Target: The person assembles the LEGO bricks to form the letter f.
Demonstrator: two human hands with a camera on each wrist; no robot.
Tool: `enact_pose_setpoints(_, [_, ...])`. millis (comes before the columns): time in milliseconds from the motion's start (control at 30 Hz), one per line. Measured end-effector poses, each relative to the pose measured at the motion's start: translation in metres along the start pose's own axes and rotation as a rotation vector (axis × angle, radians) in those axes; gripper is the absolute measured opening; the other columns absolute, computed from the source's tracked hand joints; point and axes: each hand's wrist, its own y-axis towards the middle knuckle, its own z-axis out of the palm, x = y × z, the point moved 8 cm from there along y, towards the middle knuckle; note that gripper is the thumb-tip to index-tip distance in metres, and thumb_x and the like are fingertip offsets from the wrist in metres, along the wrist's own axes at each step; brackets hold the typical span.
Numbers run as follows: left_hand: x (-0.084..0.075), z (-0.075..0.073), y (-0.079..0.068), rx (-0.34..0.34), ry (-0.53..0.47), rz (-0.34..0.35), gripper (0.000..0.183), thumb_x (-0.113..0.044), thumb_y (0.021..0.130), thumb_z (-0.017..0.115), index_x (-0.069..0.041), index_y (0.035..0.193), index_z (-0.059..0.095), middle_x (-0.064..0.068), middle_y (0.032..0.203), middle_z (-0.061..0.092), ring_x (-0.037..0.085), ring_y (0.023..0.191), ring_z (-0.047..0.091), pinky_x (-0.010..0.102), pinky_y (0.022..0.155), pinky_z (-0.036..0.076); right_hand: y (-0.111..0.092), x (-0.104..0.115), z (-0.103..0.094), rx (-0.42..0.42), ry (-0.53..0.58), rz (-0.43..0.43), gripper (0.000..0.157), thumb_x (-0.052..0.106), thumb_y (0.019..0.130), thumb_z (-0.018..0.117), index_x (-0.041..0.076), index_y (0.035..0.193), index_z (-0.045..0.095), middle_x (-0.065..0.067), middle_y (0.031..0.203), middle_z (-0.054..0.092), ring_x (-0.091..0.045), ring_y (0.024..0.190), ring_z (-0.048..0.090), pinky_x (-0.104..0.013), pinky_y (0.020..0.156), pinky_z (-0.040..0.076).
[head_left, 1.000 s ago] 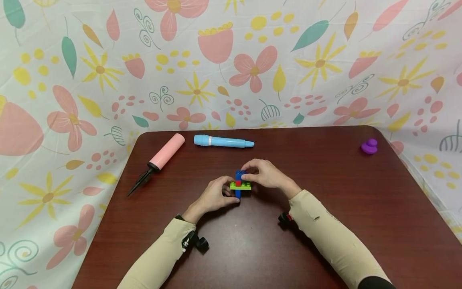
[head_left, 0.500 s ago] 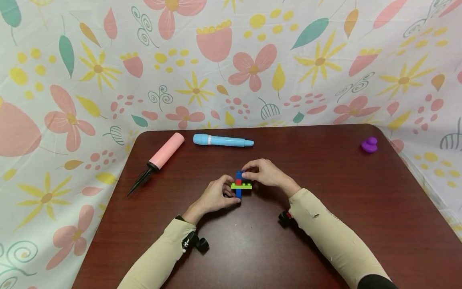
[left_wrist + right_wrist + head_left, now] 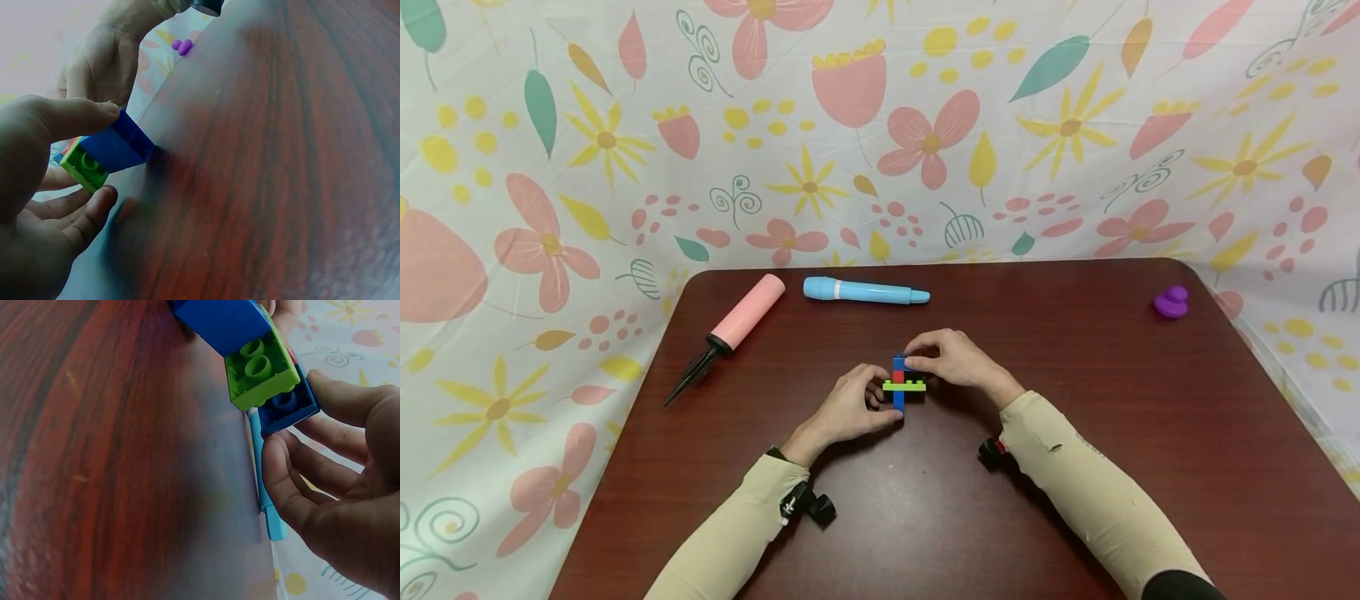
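At the middle of the table both hands hold one small build of toy building bricks upright. It has a lower blue brick (image 3: 898,402), a lime green brick (image 3: 913,387) lying across it, a red brick (image 3: 898,377) above that and an upper blue brick (image 3: 898,362) on top. My left hand (image 3: 846,406) grips the build from the left, its thumb at the foot of the lower blue brick. From the right, my right hand (image 3: 958,360) pinches the upper blue brick between thumb and fingers. Hollow undersides of the green and upper blue bricks show in the right wrist view.
A pink hand pump (image 3: 748,312) with a black nozzle lies at the back left. Beside it, along the far edge, is a light blue tapered tube (image 3: 865,292). A small purple rounded object (image 3: 1171,302) stands far right. Flowered cloth (image 3: 850,167) hangs behind the table (image 3: 1075,333).
The brick build has shifted a touch to the right and tilted slightly, so its studs show more edge-on. Both hands keep their holds.
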Motion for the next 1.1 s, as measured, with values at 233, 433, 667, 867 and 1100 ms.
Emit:
enact_pose_setpoints(233, [-0.001, 0.0, 0.0, -0.004, 0.049, -0.007, 0.05, -0.028, 0.076, 0.083, -0.006, 0.114, 0.06, 0.005, 0.095, 0.061, 0.011, 0.077, 0.061, 0.021, 0.069, 0.052, 0.0, -0.007, 0.003, 0.024, 0.032, 0.048, 0.024, 0.033, 0.093, 0.066, 0.019, 0.112, 0.072, -0.002, 0.103, 0.071, -0.022, 0.062, 0.065, -0.033, 0.056, 0.051])
enact_pose_setpoints(433, [-0.001, 0.002, 0.0, -0.001, 0.067, -0.008, 0.05, -0.031, 0.077, 0.083, -0.006, 0.114, 0.061, 0.007, 0.095, 0.061, 0.011, 0.076, 0.06, 0.021, 0.068, 0.051, 0.001, -0.01, 0.004, 0.013, 0.033, 0.078, 0.02, 0.032, 0.093, 0.067, 0.022, 0.109, 0.073, -0.001, 0.102, 0.072, -0.022, 0.062, 0.066, -0.034, 0.056, 0.051])
enact_pose_setpoints(667, [0.0, 0.003, 0.001, -0.001, 0.089, 0.003, 0.05, -0.032, 0.077, 0.082, -0.006, 0.114, 0.061, 0.006, 0.096, 0.06, 0.011, 0.076, 0.059, 0.021, 0.068, 0.05, 0.001, -0.009, 0.004, 0.012, 0.026, 0.074, 0.022, 0.033, 0.093, 0.067, 0.021, 0.11, 0.073, -0.005, 0.109, 0.07, -0.02, 0.059, 0.064, -0.032, 0.054, 0.05])
enact_pose_setpoints(867, [-0.001, 0.002, 0.001, 0.001, 0.106, 0.012, 0.05, -0.033, 0.077, 0.083, -0.005, 0.113, 0.062, 0.006, 0.098, 0.059, 0.014, 0.076, 0.059, 0.021, 0.067, 0.049, 0.003, -0.011, 0.004, 0.015, 0.023, 0.1, 0.023, 0.034, 0.091, 0.069, 0.021, 0.109, 0.075, -0.002, 0.098, 0.072, -0.019, 0.062, 0.065, -0.032, 0.057, 0.051])
enact_pose_setpoints(1100, [-0.002, 0.004, -0.001, 0.006, 0.119, 0.028, 0.049, -0.035, 0.079, 0.081, -0.005, 0.114, 0.063, 0.005, 0.098, 0.059, 0.014, 0.075, 0.058, 0.022, 0.066, 0.048, 0.002, -0.014, 0.006, 0.018, 0.0, 0.096, 0.025, 0.031, 0.094, 0.066, 0.018, 0.113, 0.074, -0.003, 0.099, 0.072, -0.016, 0.065, 0.065, -0.031, 0.06, 0.052])
